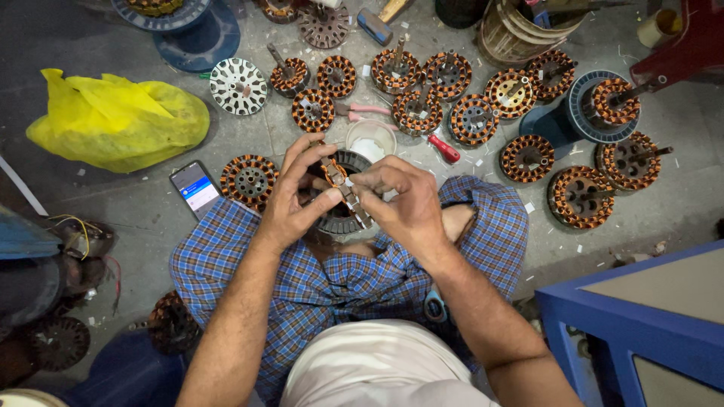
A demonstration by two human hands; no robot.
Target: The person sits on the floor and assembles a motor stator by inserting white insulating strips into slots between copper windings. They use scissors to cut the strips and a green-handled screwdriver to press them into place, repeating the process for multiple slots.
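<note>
Concrete floor (pixel 136 203) spread wide with motor work: a crumpled yellow plastic bag (pixel 121 120) at the left, a blue cabinet corner (pixel 641 324) at the lower right, and between them a broad scatter of wound stators (pixel 422 109) with copper coils already in place, more than a dozen, several with shafts standing up. Judging from that, most of the batch finished and only the piece in hand unfinished. Checked blue cloth (pixel 226 256) over the knees, and resting in the lap between them a dark stator core (pixel 341 215), its slots mostly bare, only a short stretch near the top showing copper and pale insulating strips; so early in its winding, by the look of it, with nearly the whole ring left. Left hand (pixel 290 203) curled round the core's left edge, thumb and fingers pinching the coil at the top. Right hand (pixel 400 200) closed likewise, fingertips pressed on the same coil from the right, thumbs almost meeting. Smaller items beyond: a white bowl (pixel 371 139) just past the core, a phone (pixel 194 187) with lit screen, red-handled pliers (pixel 443 147).
</note>
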